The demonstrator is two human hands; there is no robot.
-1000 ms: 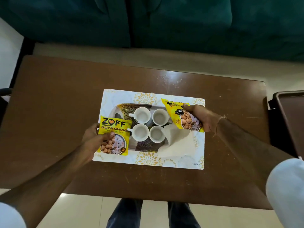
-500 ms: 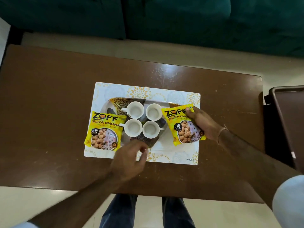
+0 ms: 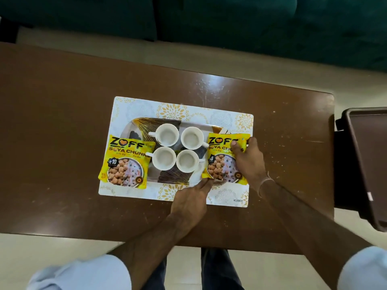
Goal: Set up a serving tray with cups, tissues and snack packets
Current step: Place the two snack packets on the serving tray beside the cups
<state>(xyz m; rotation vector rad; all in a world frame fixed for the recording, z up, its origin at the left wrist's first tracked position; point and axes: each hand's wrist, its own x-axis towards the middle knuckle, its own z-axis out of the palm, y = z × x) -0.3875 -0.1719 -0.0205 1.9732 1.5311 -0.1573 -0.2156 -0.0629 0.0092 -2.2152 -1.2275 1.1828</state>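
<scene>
A tray (image 3: 171, 178) with a gold and black leaf pattern lies on a white placemat (image 3: 144, 107). Several white cups (image 3: 167, 135) stand together in its middle. One yellow soya-chunks snack packet (image 3: 125, 162) lies flat over the tray's left end. A second yellow snack packet (image 3: 219, 158) lies over the right end. My right hand (image 3: 248, 162) grips this second packet along its right side, thumb on the print. My left hand (image 3: 190, 198) reaches in from below, fingertips touching that packet's lower left corner. The tissue is hidden from view.
The placemat sits mid-way on a brown wooden table (image 3: 62, 126). A dark brown empty tray (image 3: 370, 155) rests on a stand off the table's right edge. A teal sofa (image 3: 209, 24) runs behind the far edge. My legs are below the near edge.
My left hand left the left packet on the tray and moved right to the second packet's corner. My right hand laid that packet flat over the tissue at the right end.
</scene>
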